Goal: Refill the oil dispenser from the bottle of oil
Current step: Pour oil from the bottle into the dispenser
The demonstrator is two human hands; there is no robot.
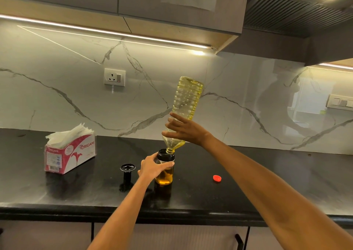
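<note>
A clear plastic bottle of yellow oil is tipped almost upside down, its mouth resting in the black collar of the glass oil dispenser. My right hand grips the bottle near its shoulder. My left hand is wrapped around the upper part of the dispenser, which stands on the black counter. Amber oil fills the lower part of the dispenser. The dispenser's black top stands on the counter just left of my left hand. The bottle's red cap lies to the right.
A pink and white tissue box stands at the left of the counter. A wall socket sits on the marble backsplash. Overhead cabinets and a range hood hang above. The counter's front edge runs across below my forearms.
</note>
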